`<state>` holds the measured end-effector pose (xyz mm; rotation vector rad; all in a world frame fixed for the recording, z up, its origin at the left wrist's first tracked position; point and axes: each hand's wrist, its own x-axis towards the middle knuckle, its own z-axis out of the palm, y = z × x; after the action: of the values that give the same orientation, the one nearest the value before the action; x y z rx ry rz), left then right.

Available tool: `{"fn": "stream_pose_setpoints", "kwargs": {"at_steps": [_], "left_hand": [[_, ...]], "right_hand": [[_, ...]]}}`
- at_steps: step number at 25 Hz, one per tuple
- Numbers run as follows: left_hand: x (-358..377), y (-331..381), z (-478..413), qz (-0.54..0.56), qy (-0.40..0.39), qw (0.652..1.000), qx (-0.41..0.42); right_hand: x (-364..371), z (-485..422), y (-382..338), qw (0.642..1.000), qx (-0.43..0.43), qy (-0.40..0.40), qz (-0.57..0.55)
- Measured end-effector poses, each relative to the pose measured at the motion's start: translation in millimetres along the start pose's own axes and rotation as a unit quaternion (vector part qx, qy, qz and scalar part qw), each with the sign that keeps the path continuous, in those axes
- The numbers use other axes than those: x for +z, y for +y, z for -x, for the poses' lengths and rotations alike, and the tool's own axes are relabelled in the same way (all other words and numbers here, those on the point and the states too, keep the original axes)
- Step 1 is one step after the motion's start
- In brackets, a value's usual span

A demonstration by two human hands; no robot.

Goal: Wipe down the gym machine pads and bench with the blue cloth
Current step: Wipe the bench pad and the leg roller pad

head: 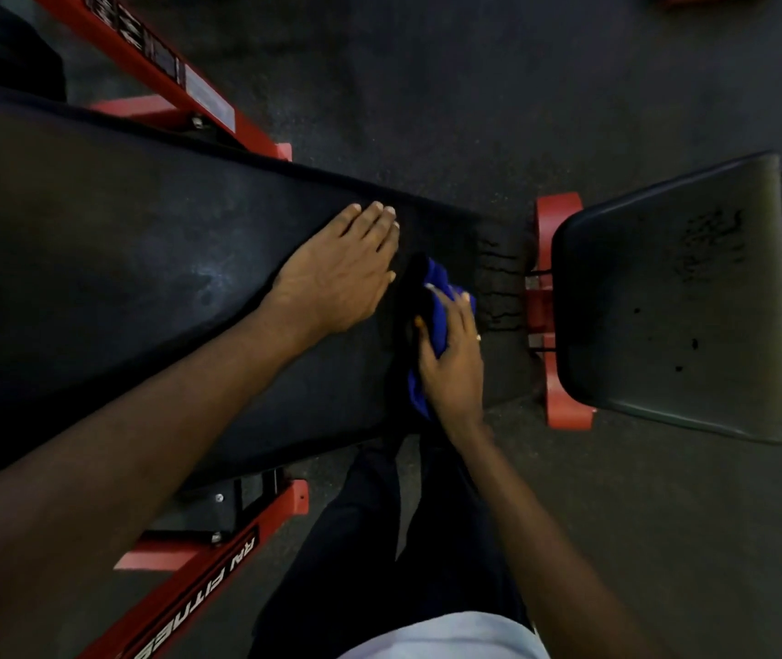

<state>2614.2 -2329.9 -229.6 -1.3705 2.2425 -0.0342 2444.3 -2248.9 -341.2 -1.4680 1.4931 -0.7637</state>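
Blue cloth [437, 290] sits bunched on the black padded counter [118, 278], near its narrow end toward 3 o'clock. The right hand [450, 368] clamps it, fingers curled over the folds and pressing it against the vinyl. Just beside the cloth, at its 10 o'clock, the left hand [336, 273] lies flat on the pad, fingers straight and together, holding nothing. Cracked vinyl [498, 287] marks the counter's end. Further toward 3 o'clock, past a red bracket [557, 216], stands a separate black seat pad [664, 302].
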Motion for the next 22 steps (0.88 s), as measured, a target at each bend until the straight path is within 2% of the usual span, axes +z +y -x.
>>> {"fn": "stream_pose_setpoints", "kwargs": {"at_steps": [3,6,9,12,14,20,22], "left_hand": [[3.2,0.5,-2.9,0.010,-0.006,0.999,0.045],[5.4,1.3,-2.9,0.014,-0.005,0.999,0.042],[5.5,0.4,-3.8,0.020,-0.006,0.999,0.047],[5.5,0.1,-5.2,0.016,0.000,0.999,0.045],[4.7,0.6,-5.3,0.019,-0.005,0.999,0.046],[2.0,1.2,-5.2,0.024,0.000,0.999,0.046],[2.5,1.0,-4.6,0.021,-0.001,0.999,0.044]], "right_hand": [[-7.2,-46.1,39.4,0.994,0.097,0.040,0.024],[-26.4,-86.0,69.4,0.973,0.219,0.066,0.030],[-22.3,-58.0,46.9,0.976,0.205,0.064,0.027],[-8.9,25.3,-0.5,0.991,0.129,0.021,0.022],[-4.4,56.7,-7.2,0.997,0.078,-0.002,0.013],[-7.5,17.6,30.2,0.992,0.115,0.047,-0.008],[-18.3,-12.7,54.1,0.981,0.177,0.076,-0.005]]}}
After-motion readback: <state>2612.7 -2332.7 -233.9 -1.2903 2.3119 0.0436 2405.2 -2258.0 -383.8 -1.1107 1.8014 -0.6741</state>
